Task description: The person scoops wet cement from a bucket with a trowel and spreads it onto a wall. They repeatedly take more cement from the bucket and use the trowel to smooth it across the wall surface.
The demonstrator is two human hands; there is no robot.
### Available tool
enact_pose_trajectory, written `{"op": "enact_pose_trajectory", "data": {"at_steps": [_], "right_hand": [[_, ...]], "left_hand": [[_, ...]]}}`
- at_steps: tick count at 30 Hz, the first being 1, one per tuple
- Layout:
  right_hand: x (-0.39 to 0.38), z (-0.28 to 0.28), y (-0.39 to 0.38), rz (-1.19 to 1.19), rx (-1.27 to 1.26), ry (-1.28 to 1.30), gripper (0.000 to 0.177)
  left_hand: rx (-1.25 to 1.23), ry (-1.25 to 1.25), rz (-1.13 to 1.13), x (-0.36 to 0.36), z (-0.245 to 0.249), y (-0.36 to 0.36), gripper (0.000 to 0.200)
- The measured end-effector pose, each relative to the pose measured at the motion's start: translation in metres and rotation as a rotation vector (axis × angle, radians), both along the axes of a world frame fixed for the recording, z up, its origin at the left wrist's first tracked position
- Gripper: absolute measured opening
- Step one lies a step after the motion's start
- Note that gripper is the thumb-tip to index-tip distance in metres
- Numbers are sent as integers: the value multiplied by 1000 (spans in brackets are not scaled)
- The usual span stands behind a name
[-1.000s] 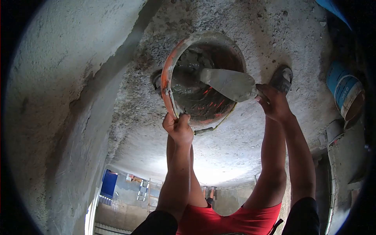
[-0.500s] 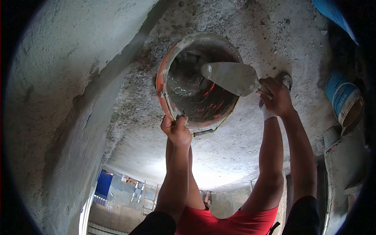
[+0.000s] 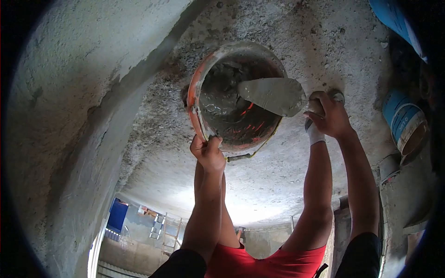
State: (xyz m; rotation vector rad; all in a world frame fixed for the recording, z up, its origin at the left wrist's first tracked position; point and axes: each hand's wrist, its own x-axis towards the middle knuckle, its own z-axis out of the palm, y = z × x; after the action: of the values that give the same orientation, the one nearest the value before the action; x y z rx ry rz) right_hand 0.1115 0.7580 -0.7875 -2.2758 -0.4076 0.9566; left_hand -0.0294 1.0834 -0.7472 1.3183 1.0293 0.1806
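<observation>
An orange bucket (image 3: 199,88) smeared with grey mortar stands tilted on the rough concrete floor, its mouth turned toward me. My left hand (image 3: 208,153) grips its near rim. Wet mortar (image 3: 222,102) lies inside it. My right hand (image 3: 329,116) holds the handle of a steel trowel (image 3: 273,95), whose mortar-coated blade reaches over the bucket's open mouth. My two bare legs and red shorts (image 3: 273,259) show below the hands.
A freshly plastered grey wall (image 3: 69,116) rises on the left. A blue and white bucket (image 3: 403,123) lies on its side at the right, beside a small grey container (image 3: 388,167). A blue pipe (image 3: 394,16) crosses the top right corner. The floor (image 3: 259,185) is rough concrete.
The trowel blade lifted out of the mortar and now hovers over the bucket's mouth. My right hand shifted slightly right and up. My left hand kept its hold on the rim.
</observation>
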Motion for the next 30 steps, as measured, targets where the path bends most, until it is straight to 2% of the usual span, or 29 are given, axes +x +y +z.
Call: {"op": "enact_pose_trajectory", "data": {"at_steps": [2, 5, 8, 10, 13, 18, 20, 24, 26, 30], "right_hand": [[2, 0, 1, 7, 20, -6, 49], [17, -1, 10, 6, -11, -144, 44], [47, -6, 8, 118, -45, -256, 40], [66, -19, 4, 125, 39, -335, 39], [110, -21, 6, 151, 95, -212, 39], [151, -61, 10, 26, 152, -260, 39], [169, -76, 20, 51, 54, -347, 40], [213, -122, 37, 121, 63, -405, 42], [232, -127, 51, 213, 9, -402, 44], [266, -127, 76, 299, -56, -461, 40]], "left_hand": [[-12, 21, 1, -4, -3, 1, 35], [-6, 38, -23, -6, -3, 5, 36], [-26, 26, -18, 0, 0, 4, 38], [-18, 12, 8, 6, -2, 0, 39], [-4, -7, 22, 9, -2, 0, 40], [-31, 12, 50, 5, -5, -2, 40], [-55, 29, 128, 9, -6, -7, 37], [-12, 114, 77, 15, -5, -11, 35], [-58, 178, 145, 19, 0, -15, 31], [-46, 224, 121, 17, -1, -14, 31]]}}
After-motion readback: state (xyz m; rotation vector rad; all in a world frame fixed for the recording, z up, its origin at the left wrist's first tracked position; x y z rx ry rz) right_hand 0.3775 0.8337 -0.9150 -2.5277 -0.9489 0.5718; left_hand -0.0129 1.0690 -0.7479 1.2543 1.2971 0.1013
